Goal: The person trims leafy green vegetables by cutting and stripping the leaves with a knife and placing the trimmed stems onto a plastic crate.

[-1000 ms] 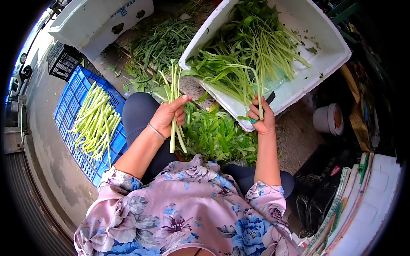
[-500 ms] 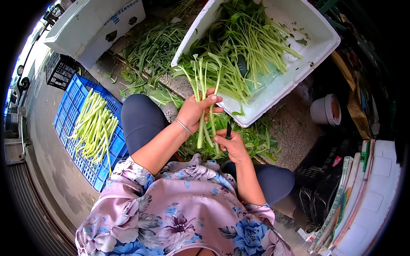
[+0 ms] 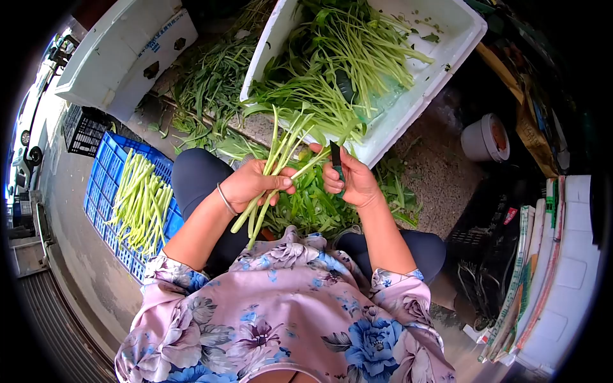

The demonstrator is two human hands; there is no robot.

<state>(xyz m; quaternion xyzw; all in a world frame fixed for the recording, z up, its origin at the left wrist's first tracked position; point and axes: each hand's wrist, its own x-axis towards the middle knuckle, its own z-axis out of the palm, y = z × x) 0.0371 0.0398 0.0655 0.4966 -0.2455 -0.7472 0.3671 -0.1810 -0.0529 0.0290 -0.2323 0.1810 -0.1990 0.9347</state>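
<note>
My left grip (image 3: 255, 185) pinches the green stems (image 3: 280, 153) near the leaf pile (image 3: 316, 207); they slant now, more upright 0.5 s ago. My right grip (image 3: 355, 182), closed round the knife (image 3: 336, 157), has moved from their lower ends up beside their tops, near the white box (image 3: 463, 35).

Blue characters (image 3: 154, 43) on the upper-left foam box (image 3: 102, 56) cannot be read.

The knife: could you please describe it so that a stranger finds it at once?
Find the large white box at top centre. By its near corner, the person's right hand grips the knife. It is dark and points upward, unlike the pale green stems in the left hand.
</note>
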